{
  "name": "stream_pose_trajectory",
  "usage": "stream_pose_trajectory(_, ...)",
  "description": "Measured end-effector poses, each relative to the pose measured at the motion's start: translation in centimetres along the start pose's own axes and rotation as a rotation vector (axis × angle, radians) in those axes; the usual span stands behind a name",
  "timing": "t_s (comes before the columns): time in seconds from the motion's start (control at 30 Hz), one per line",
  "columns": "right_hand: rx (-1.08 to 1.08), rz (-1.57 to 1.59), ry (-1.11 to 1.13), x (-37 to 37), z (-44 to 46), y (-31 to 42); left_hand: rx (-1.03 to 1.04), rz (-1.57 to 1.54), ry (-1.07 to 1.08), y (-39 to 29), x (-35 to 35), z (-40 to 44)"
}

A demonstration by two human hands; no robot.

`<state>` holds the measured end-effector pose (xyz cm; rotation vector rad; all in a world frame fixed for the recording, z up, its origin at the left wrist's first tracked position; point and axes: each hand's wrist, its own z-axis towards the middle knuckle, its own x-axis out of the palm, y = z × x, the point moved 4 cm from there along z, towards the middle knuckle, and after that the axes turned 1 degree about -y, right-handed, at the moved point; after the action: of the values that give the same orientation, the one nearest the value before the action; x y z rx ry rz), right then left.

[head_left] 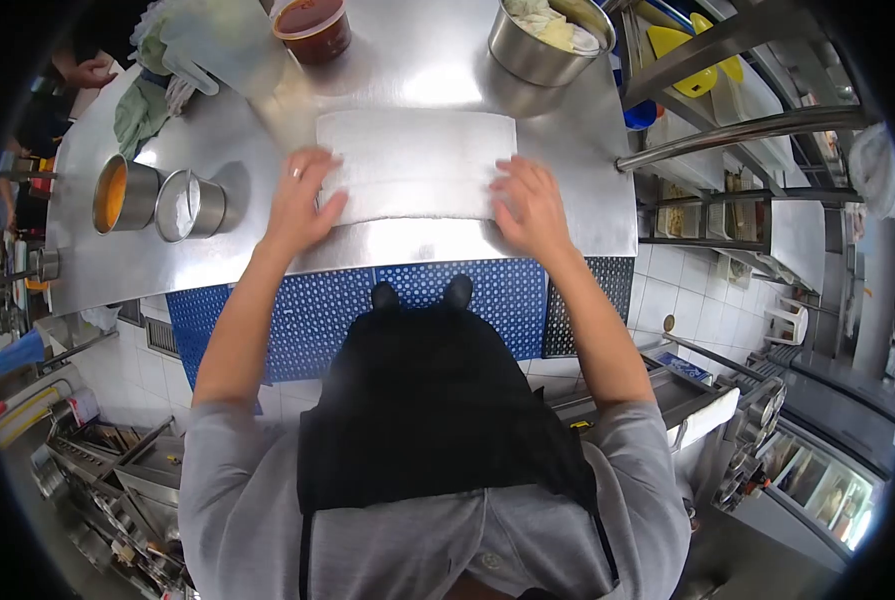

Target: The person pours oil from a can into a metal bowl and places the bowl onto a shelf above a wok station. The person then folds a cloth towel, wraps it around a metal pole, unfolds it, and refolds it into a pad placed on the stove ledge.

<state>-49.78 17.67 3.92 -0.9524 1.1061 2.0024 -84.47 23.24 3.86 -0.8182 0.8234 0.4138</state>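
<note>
A white folded cloth point(417, 165) lies flat on the steel table in front of me, its long side running left to right. My left hand point(305, 200) is at the cloth's left edge, thumb apart from the bent fingers, a ring on one finger. At the opposite edge is my right hand point(532, 205), fingers loosely spread and thumb apart. Both hands look open. Whether the fingertips press on the cloth or only hover beside it, I cannot tell.
Left on the table point(267, 262) stand a pot of orange sauce point(110, 197) and a pot with white contents point(189, 207). A green cloth point(141, 118) lies behind them. Farther back are a tub of red sauce point(312, 30) and a large steel pot point(542, 62). A co-worker's hand point(89, 70) shows far left.
</note>
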Motion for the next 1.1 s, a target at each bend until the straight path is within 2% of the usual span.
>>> stream_pose_trajectory(0.13,-0.046,0.035,-0.043,0.6,-2.9,0.3,-0.001,-0.051,0.11,-0.9,-0.7,-3.9)
stream_pose_trajectory(0.3,-0.061,0.03,-0.065,0.6,-1.5,0.3,0.043,0.007,-0.011,-0.4,0.0,-3.1)
stream_pose_trajectory(0.4,0.273,0.25,0.087,0.4,0.6,-2.1,-0.402,-0.309,0.116,2.6,0.7,-1.4)
stream_pose_trajectory(0.43,0.374,0.377,0.001,1.4,0.9,-4.2,-0.502,-0.35,0.115,3.3,0.6,-0.1)
stream_pose_trajectory(0.53,0.744,0.599,0.0,2.3,3.2,-6.9,-0.794,-0.637,0.145,6.3,2.2,3.1)
stream_pose_trajectory(0.57,0.847,0.677,-0.017,2.1,3.4,-6.9,-0.874,-0.592,0.076,5.7,1.7,3.6)
stream_pose_trajectory(0.67,0.786,0.685,-0.082,2.7,2.8,-7.0,-0.817,-0.48,0.192,5.8,1.8,3.3)
stream_pose_trajectory(0.77,0.821,0.534,-0.132,2.8,2.1,-7.4,-0.769,-0.559,0.095,5.2,1.8,2.8)
stream_pose_trajectory(0.9,0.798,0.433,-0.163,3.3,1.7,-8.5,-0.664,-0.299,0.089,7.5,2.4,1.4)
stream_pose_trajectory(0.97,0.732,0.372,-0.161,2.5,2.1,-6.7,-0.664,-0.149,0.074,5.1,1.8,1.5)
stream_pose_trajectory(1.0,0.697,0.343,-0.156,2.1,1.9,-5.7,-0.558,-0.028,-0.001,3.7,1.6,1.8)
stream_pose_trajectory(1.07,0.373,0.037,-0.145,1.7,1.6,-2.9,-0.347,0.222,-0.148,1.0,1.1,2.2)
stream_pose_trajectory(1.1,0.205,-0.111,-0.143,1.8,1.6,-1.6,-0.355,0.17,-0.016,0.4,1.3,2.4)
